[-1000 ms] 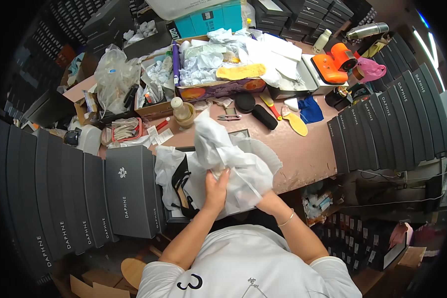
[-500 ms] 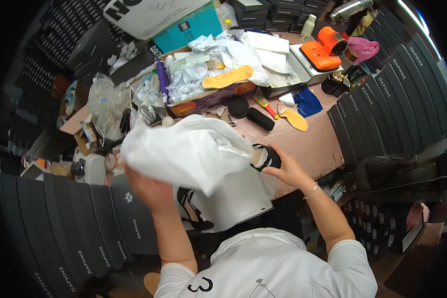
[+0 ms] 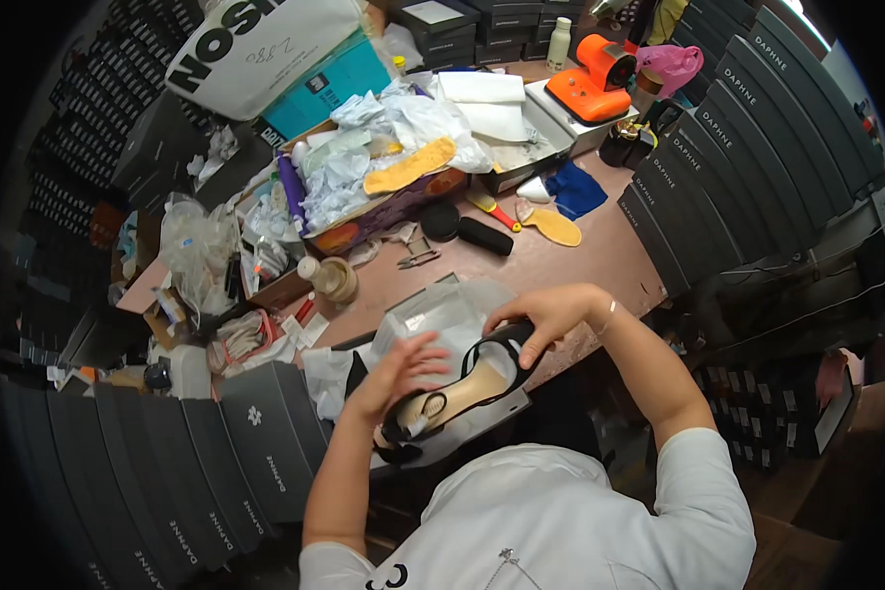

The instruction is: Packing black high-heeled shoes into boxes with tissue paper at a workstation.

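Holding black shoe (image 3: 462,393) near table edge (image 3: 600,339)

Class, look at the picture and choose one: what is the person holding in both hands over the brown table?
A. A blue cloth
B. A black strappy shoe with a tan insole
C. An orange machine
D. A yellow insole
B: the left hand and the right hand each grip one end of the black strappy shoe with a tan insole, above the brown table.
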Demonstrator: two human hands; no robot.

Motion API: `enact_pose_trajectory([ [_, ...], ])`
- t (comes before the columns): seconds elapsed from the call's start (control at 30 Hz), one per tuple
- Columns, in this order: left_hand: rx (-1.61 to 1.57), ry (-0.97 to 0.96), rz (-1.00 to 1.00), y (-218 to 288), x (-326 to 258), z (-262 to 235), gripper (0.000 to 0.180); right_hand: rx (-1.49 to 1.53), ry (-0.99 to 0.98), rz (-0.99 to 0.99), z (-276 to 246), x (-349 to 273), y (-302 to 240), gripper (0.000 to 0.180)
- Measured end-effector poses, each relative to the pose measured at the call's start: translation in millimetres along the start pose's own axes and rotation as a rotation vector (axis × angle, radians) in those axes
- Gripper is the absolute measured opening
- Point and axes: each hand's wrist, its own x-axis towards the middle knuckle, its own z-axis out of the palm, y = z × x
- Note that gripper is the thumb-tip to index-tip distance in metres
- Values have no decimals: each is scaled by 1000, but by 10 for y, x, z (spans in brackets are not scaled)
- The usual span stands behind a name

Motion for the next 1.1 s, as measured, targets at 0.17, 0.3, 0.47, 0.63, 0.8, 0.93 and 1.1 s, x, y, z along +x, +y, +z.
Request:
enact_pose_trajectory([
  [0.17, -1002, -279, -277, -870, -168, 170, 74, -491, 480, -363, 428, 694, -157, 46],
  [0.3, -1011, 110, -71, -812, -309, 259, 83, -808, 682, -316, 1121, 919, -147, 20],
  [0.47, -949, 374, 53, -1019, -429, 428, 78, -899, 878, -306, 1596, 1271, -29, 23],
  [0.63, -895, 585, 76, -1071, -513, 638, 73, -759, 783, -266, 1752, 1225, 32, 24],
  [0.8, -893, 553, 224, -1116, -509, 642, 74, -472, 976, -322, 1782, 1337, -18, 21],
  [0.93, -870, 594, 242, -1095, -448, 680, 74, -657, 1020, -309, 1754, 1383, -26, 29],
  [1.1, -811, 714, 234, -1013, -309, 585, 69, -347, 937, -237, 1706, 1286, 56, 30],
])
